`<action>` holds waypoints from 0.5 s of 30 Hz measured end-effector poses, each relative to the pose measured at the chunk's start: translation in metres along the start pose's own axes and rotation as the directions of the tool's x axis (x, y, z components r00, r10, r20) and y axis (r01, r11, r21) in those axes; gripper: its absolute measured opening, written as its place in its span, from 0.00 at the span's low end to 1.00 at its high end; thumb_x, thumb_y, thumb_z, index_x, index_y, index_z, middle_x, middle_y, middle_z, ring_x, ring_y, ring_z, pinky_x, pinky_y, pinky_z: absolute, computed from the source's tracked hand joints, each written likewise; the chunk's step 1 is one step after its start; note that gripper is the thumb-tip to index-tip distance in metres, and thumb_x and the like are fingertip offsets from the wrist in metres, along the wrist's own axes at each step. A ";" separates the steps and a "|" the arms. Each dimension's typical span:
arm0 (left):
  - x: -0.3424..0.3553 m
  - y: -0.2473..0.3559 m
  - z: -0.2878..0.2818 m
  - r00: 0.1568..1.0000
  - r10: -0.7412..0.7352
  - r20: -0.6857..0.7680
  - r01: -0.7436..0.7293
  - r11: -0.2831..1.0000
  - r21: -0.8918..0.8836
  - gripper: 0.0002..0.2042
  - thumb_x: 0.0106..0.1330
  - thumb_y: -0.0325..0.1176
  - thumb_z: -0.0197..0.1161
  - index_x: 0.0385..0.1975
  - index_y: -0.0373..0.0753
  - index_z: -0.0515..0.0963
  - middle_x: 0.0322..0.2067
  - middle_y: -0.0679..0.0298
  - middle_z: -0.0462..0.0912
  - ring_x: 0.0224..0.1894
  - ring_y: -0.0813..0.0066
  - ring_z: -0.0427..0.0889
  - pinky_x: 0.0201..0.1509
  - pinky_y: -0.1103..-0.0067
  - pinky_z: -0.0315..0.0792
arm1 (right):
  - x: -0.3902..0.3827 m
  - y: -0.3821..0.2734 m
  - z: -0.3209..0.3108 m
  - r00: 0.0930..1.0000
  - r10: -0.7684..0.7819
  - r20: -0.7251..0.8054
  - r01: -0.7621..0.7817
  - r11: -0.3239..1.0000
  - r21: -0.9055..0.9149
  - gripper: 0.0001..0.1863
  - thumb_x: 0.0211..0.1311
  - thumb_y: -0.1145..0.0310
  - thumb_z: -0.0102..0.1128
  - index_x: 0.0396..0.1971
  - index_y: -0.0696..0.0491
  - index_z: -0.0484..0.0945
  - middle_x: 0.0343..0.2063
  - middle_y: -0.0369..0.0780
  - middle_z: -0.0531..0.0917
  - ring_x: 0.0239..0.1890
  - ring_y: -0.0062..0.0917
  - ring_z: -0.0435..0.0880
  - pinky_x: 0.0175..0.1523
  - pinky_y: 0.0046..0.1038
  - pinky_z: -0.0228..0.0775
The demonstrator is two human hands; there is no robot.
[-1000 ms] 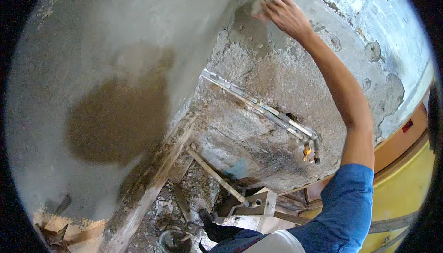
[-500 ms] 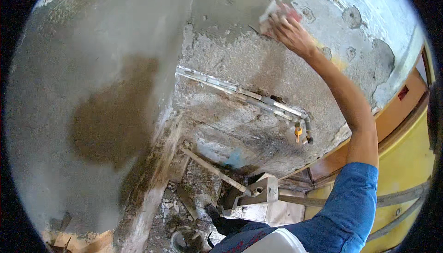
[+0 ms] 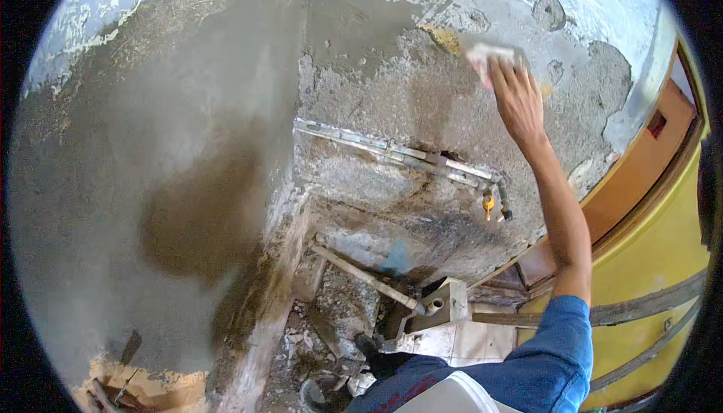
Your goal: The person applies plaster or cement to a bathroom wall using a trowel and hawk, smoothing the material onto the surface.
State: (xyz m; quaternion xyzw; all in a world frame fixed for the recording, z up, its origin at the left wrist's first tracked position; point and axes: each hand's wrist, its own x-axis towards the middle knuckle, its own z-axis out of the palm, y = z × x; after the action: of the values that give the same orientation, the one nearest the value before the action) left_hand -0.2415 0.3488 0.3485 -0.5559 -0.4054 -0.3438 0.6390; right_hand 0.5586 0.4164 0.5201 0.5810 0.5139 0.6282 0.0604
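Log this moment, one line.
right hand: holding whitish pad at patchy wall; left hand: not in view; below: pipes, orange-handled tap

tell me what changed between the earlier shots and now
The right hand moved rightward and lower along the wall, away from the corner, taking the blurred pale pad with it; the head view shifted too. Same as before: its hold on the pad, the pipes and orange-handled tap.

Red lettering (image 3: 413, 393) runs across a blue shirt (image 3: 553, 345) near six o'clock, its characters too small and blurred to be read.
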 end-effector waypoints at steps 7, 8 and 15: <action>-0.114 -0.044 0.002 0.961 -0.171 0.218 0.192 0.978 -0.083 0.15 0.68 0.33 0.65 0.51 0.35 0.83 0.41 0.53 0.84 0.32 0.63 0.84 0.31 0.75 0.78 | 0.066 -0.147 0.083 0.944 0.302 -0.132 -0.309 0.950 -0.034 0.25 0.62 0.69 0.53 0.60 0.59 0.74 0.57 0.47 0.76 0.53 0.39 0.77 0.57 0.38 0.72; -0.128 -0.056 -0.001 0.921 -0.324 0.217 0.345 0.936 -0.068 0.13 0.68 0.33 0.65 0.48 0.34 0.85 0.42 0.53 0.83 0.33 0.65 0.83 0.32 0.75 0.79 | 0.064 -0.189 0.095 0.950 0.298 -0.093 -0.296 0.955 0.034 0.25 0.62 0.69 0.53 0.59 0.58 0.75 0.58 0.47 0.76 0.53 0.39 0.77 0.56 0.36 0.73; -0.097 -0.039 -0.005 0.907 -0.377 0.186 0.393 0.918 -0.053 0.09 0.64 0.26 0.69 0.43 0.34 0.87 0.44 0.52 0.82 0.42 0.58 0.83 0.42 0.71 0.81 | -0.081 -0.360 0.083 0.983 0.030 0.180 -0.115 0.866 0.487 0.23 0.61 0.67 0.56 0.57 0.57 0.76 0.55 0.45 0.76 0.53 0.38 0.77 0.51 0.33 0.74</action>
State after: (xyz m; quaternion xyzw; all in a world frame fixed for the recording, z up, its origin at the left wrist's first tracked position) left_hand -0.3179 0.3374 0.2773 -0.5205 -0.5452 -0.4314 0.4957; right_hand 0.4629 0.5766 0.1912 0.6464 0.6287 0.4265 -0.0715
